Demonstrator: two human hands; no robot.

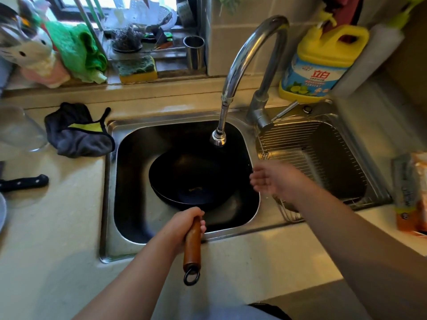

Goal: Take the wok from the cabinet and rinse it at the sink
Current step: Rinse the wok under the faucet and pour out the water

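A black wok (191, 179) with a brown wooden handle (193, 243) lies tilted inside the left basin of the steel sink (108, 204). My left hand (184, 224) grips the top of that handle. My right hand (275, 181) hovers open and blurred over the divider between the two basins, just right of the wok's rim, holding nothing. The curved chrome faucet (240, 63) ends in a spray head (218, 137) above the wok's far edge. No water stream shows.
A wire rack (318, 144) fills the right basin. A yellow detergent jug (323, 63) stands behind it. A dark cloth (78, 132) and a knife handle (25, 182) lie on the left counter. Sponge (137, 69), steel cup (195, 51) and green rag (78, 49) sit on the sill.
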